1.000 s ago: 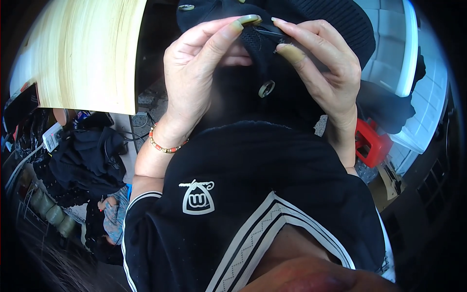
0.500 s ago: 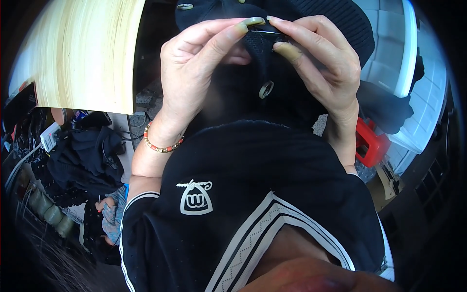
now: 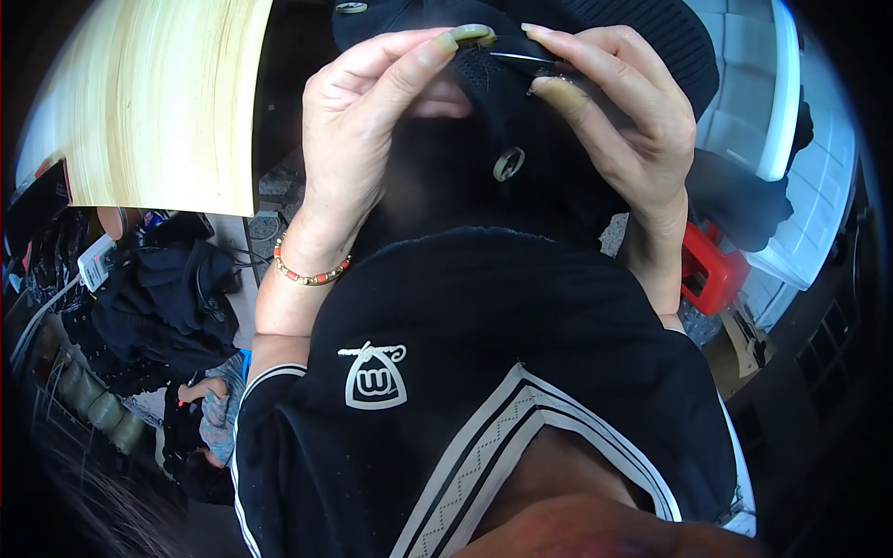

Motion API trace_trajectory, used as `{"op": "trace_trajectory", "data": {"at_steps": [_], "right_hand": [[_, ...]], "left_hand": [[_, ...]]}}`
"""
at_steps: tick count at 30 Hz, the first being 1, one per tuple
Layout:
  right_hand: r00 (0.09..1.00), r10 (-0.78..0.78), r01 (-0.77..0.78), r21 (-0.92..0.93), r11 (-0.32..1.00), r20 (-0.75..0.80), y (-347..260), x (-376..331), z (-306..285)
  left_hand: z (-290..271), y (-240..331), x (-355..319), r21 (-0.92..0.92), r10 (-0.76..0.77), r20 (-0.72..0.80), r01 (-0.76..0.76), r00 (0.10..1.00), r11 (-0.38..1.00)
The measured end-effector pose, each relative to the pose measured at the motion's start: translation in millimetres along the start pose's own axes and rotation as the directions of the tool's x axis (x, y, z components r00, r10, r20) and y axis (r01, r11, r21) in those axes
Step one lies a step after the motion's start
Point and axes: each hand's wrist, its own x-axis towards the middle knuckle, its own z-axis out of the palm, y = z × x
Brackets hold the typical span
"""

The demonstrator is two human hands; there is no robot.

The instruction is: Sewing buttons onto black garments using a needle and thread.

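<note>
Head view: both hands are raised close under the camera, working on a black garment point(image 3: 521, 121) held up between them. The left hand point(image 3: 372, 121) pinches a fold of the dark cloth near its upper edge, thumb and forefinger pressed together on it, the other fingers curled behind. The right hand point(image 3: 614, 112) meets it from the other side and grips a thin metal needle point(image 3: 526, 59) between thumb and forefinger, its shaft lying nearly level and its tip pointing at the left fingertips. Just below the pinch a round pale button point(image 3: 508, 164) sits on the cloth, and a second button point(image 3: 351, 7) shows at the top edge of the picture.

Since half a second ago the two hands have hardly shifted: the fingertips were already closed on the same spot, and the needle sits a touch further across toward the left thumb. As a judgement, that points to a stitch being eased through the cloth near the button, with the sewing at this spot only partly done.

A beaded bracelet point(image 3: 312, 270) circles the left wrist. Below the hands lies the person's own black top with pale striped trim and a pale emblem. To the left a light wooden desk point(image 3: 167, 102) edge shows, with dark clothes point(image 3: 158, 298) heaped beneath it on the floor. To the right stand a red stool point(image 3: 712, 274) and a white plastic bin point(image 3: 791, 102)
</note>
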Motion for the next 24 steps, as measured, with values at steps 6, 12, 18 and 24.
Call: {"op": "trace_trajectory", "data": {"at_steps": [6,12,18,24], "right_hand": [[0.999,-0.020,0.020,-0.017,1.000,0.027,-1.1,1.2,0.1],[0.999,-0.011,0.014,-0.062,0.998,0.034,-2.0,3.6,1.2],[0.998,0.003,0.000,-0.059,0.998,0.057,0.6,2.1,5.0],[1.000,0.005,-0.004,-0.075,0.997,0.016,-10.1,11.5,-1.3]], "left_hand": [[0.5,0.4,0.3,-0.004,-0.003,0.005,0.003,1.000,1.000],[0.8,-0.5,0.4,0.033,0.023,0.007,-0.023,1.000,0.999],[1.5,-4.7,-2.3,0.103,0.039,0.007,-0.040,0.999,0.994],[-10.8,4.0,11.7,0.190,0.005,-0.136,0.021,0.991,0.982]]}}
